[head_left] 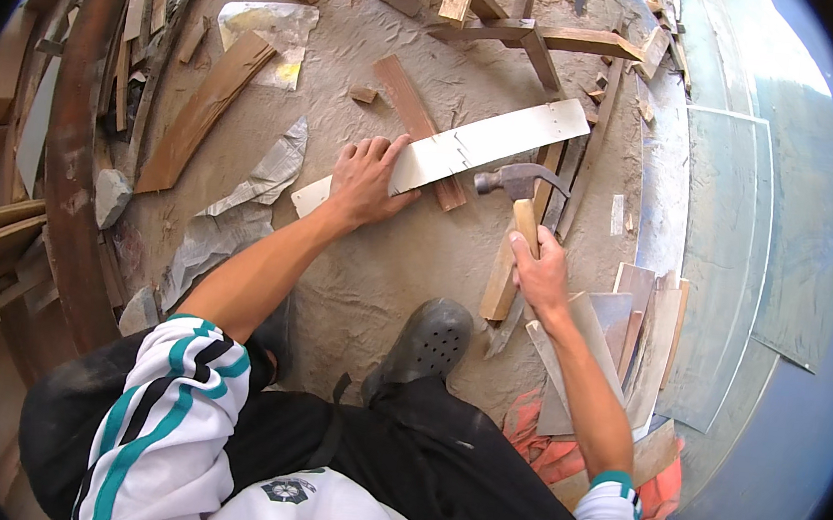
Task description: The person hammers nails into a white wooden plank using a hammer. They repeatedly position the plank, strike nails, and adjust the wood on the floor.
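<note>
A long white board [493, 147] lies slantwise in front of me, its right end farther away, with a jagged dark crack or mark near its middle. My left hand [369, 180] grips it toward its left end, fingers over the far edge and thumb at the near side. My right hand [540, 272] is closed round the wooden handle of a claw hammer [521, 182]. The hammer's metal head is just off the board's near edge, its claw pointing right. Under the board runs a reddish-brown plank [407, 97], partly covered by it.
Joined timber pieces [533, 39] lie at the far side. A brown plank [205, 114] and crumpled sheeting [242, 193] are at left, beside a rusty beam [86, 148]. Wood offcuts [655, 333] are stacked at right, near glass-like panels [722, 259]. My grey clog [423, 346] stands nearby.
</note>
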`<state>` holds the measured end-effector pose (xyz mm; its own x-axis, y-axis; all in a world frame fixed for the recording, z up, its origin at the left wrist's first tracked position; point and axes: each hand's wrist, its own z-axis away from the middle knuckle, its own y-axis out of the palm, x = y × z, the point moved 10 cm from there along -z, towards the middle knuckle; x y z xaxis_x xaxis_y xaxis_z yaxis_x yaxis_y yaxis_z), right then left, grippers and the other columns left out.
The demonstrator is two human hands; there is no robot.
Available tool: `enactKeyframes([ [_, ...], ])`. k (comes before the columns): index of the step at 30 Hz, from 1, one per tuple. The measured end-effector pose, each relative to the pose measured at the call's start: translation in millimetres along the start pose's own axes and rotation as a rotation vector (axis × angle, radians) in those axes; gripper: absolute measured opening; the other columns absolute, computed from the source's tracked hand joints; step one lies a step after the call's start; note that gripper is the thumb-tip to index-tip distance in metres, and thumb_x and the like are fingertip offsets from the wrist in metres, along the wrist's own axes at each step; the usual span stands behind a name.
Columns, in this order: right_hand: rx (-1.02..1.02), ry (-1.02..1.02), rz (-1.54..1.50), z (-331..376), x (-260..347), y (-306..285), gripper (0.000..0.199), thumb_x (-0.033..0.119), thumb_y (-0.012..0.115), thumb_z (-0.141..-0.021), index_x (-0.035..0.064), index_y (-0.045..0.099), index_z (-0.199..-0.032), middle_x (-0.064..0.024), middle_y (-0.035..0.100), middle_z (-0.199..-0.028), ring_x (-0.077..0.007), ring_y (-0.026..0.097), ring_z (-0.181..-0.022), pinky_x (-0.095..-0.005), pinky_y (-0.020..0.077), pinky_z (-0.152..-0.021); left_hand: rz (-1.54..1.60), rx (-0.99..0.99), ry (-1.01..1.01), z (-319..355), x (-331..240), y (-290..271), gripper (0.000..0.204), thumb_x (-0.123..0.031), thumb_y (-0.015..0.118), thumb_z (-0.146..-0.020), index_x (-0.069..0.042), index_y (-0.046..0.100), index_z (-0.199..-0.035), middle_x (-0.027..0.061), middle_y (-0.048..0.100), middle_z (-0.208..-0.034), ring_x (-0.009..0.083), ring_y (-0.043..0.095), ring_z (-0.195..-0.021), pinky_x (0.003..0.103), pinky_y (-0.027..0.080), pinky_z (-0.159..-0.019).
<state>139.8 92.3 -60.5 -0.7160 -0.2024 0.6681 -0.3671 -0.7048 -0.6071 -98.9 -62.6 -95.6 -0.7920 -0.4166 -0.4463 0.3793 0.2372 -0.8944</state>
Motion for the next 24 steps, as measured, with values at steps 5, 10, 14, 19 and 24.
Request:
enactKeyframes([
  [5, -0.168, -0.063, -0.325, 2.3, 51.7, 7.4, 0.019, 0.021, 0.062, -0.096, 0.0028, 0.057, -0.096, -0.0044, 0.059, -0.072, -0.0114, 0.059, -0.06, -0.0271, 0.0448, -0.052, 0.011, 0.162, -0.082, -1.6, 12.0, 6.2, 0.088, -0.045, 0.076, -0.075, -0.01, 0.037, -0.146, 0.0159, 0.059, -0.109, 0.0336, 0.062, -0.1, 0.044, 0.051, -0.084],
  [10, -0.149, -0.088, 0.011, -5.3, 55.8, 10.3, 0.038, 0.032, 0.062, -0.092, -0.001, 0.058, -0.109, -0.0203, 0.067, -0.085, -0.0348, 0.068, -0.085, -0.0451, 0.0502, -0.079, 0.022, 0.25, -0.133, -5.6, 14.8, 15.2, 0.089, -0.045, 0.076, -0.077, -0.003, 0.035, -0.143, 0.0206, 0.058, -0.108, 0.0369, 0.064, -0.099, 0.045, 0.054, -0.08],
  [14, -0.15, -0.229, 0.08, -9.3, 75.6, 10.3, 0.041, 0.034, 0.064, -0.093, -0.0015, 0.06, -0.112, -0.0186, 0.067, -0.083, -0.0312, 0.067, -0.079, -0.0422, 0.0506, -0.074, -0.016, 0.322, -0.138, -9.3, 10.0, 21.3, 0.09, -0.048, 0.074, -0.08, 0.001, 0.032, -0.141, 0.0248, 0.057, -0.11, 0.0403, 0.064, -0.1, 0.048, 0.054, -0.082],
  [19, -0.127, -0.208, -0.005, -9.0, 95.5, -3.2, 0.043, 0.038, 0.065, -0.094, -0.0016, 0.062, -0.111, -0.0142, 0.066, -0.076, -0.0239, 0.065, -0.069, -0.0366, 0.0499, -0.066, -0.038, 0.409, -0.165, -10.4, 8.4, 22.5, 0.089, -0.05, 0.073, -0.082, 0.002, 0.031, -0.141, 0.029, 0.055, -0.111, 0.044, 0.064, -0.099, 0.049, 0.055, -0.081],
  [24, -0.12, -0.295, -0.065, -3.4, 98.5, 4.9, 0.043, 0.037, 0.065, -0.094, -0.002, 0.062, -0.111, -0.0145, 0.065, -0.071, -0.0245, 0.064, -0.066, -0.0369, 0.05, -0.065, -0.068, 0.423, -0.181, -10.3, 10.1, 22.6, 0.089, -0.05, 0.072, -0.083, 0.002, 0.03, -0.142, 0.0296, 0.055, -0.111, 0.0445, 0.064, -0.098, 0.049, 0.055, -0.081],
])
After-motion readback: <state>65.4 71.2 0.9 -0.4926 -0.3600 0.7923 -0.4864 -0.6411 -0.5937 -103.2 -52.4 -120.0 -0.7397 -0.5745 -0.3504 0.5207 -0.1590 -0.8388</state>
